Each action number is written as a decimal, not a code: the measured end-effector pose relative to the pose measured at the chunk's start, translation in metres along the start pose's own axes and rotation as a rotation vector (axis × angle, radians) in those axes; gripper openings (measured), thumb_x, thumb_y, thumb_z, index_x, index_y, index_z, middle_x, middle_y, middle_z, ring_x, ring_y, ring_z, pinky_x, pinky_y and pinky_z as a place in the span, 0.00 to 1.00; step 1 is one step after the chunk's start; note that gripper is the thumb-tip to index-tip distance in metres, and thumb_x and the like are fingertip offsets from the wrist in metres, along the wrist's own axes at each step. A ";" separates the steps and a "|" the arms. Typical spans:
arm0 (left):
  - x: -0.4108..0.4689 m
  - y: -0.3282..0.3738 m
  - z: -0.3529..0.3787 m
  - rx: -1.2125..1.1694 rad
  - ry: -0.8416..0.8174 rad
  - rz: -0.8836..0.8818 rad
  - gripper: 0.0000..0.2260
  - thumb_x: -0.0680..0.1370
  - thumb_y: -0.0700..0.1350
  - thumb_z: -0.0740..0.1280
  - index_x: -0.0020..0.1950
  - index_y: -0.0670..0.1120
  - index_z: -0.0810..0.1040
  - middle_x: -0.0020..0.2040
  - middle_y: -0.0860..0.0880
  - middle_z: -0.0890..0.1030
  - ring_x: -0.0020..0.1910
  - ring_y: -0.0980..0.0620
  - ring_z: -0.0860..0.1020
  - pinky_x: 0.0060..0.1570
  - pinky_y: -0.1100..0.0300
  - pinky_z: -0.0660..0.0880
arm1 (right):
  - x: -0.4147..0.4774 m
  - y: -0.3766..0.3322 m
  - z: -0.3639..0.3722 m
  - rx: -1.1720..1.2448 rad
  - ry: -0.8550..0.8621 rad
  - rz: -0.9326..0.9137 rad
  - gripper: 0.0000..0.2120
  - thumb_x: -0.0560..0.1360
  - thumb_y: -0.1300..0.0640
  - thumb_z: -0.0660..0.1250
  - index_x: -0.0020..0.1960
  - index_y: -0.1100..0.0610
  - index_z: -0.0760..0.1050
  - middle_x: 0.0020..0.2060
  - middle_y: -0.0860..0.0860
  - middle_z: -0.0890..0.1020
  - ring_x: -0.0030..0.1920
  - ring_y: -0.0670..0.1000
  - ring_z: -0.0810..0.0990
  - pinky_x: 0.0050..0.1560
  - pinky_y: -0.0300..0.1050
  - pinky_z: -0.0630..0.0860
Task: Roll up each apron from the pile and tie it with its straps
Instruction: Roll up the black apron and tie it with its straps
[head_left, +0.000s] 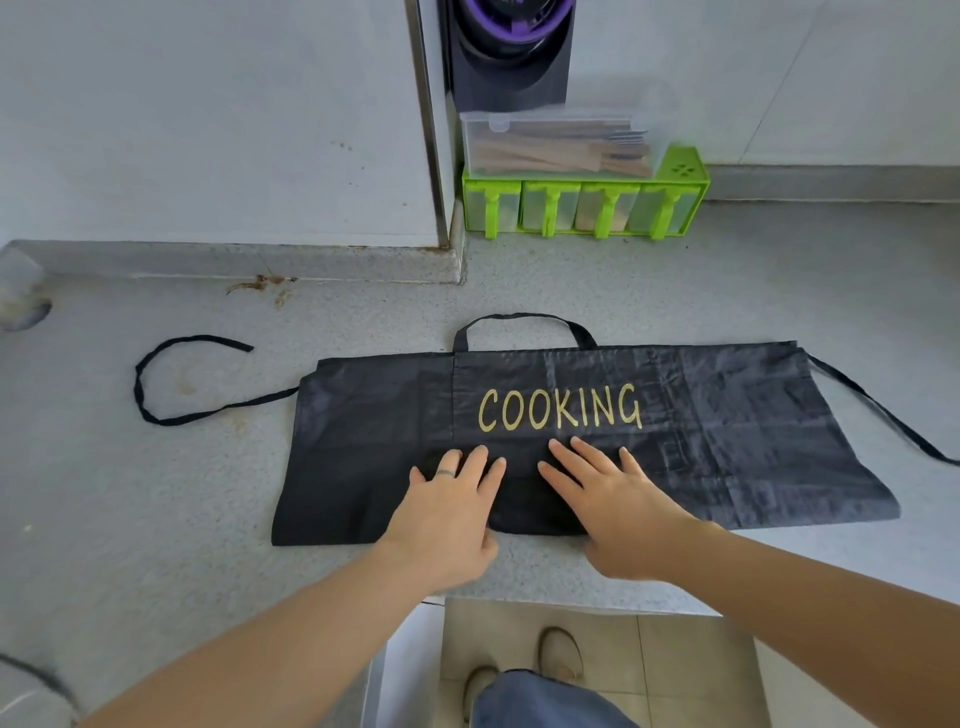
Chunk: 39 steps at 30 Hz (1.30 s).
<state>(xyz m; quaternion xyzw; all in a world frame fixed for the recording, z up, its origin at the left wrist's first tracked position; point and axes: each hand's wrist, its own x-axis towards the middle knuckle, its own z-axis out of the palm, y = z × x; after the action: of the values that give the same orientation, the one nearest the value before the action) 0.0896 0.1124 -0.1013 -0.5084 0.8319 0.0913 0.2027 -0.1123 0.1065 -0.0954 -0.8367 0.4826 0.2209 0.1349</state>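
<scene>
One thin, creased black apron (363, 441) (gold COOKING lettering) lies folded into a long band on the speckled grey counter (156, 519). Left hand (447, 509) and right hand (618, 509) press it, fingers flat, grasping nothing. Two straps (171, 415) trail sideways; one loop (519, 315) lies behind.

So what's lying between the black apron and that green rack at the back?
Just bare grey counter, plus the neck loop of the apron, short of the green rack; seen in the head view.

A black apron (727, 431) lettered "COOKING" in gold lies folded flat on the counter (156, 493), straps (171, 410) trailing sideways.
</scene>
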 end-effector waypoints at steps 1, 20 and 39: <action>0.000 0.001 -0.001 -0.006 0.005 -0.006 0.32 0.79 0.54 0.55 0.79 0.46 0.45 0.78 0.46 0.50 0.75 0.42 0.54 0.68 0.39 0.65 | 0.001 0.000 0.002 0.013 0.027 0.012 0.39 0.76 0.57 0.61 0.78 0.54 0.41 0.77 0.52 0.40 0.77 0.55 0.40 0.73 0.63 0.48; 0.015 -0.022 -0.044 -0.198 -0.353 -0.089 0.23 0.82 0.49 0.49 0.77 0.45 0.58 0.77 0.43 0.55 0.72 0.43 0.62 0.70 0.47 0.60 | -0.006 0.025 -0.017 -0.016 -0.045 0.137 0.33 0.76 0.70 0.59 0.77 0.60 0.49 0.76 0.56 0.54 0.75 0.55 0.55 0.73 0.54 0.58; 0.061 -0.058 -0.038 -0.107 0.009 -0.009 0.07 0.81 0.47 0.54 0.47 0.47 0.69 0.36 0.54 0.67 0.39 0.52 0.70 0.33 0.59 0.61 | 0.023 0.097 -0.031 0.137 -0.163 0.370 0.06 0.74 0.55 0.60 0.50 0.54 0.71 0.42 0.50 0.73 0.44 0.52 0.75 0.44 0.43 0.72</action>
<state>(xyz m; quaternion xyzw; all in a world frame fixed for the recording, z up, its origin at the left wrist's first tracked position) 0.1074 0.0221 -0.0897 -0.5226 0.8245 0.1324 0.1720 -0.1791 0.0272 -0.0817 -0.7021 0.6295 0.2753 0.1871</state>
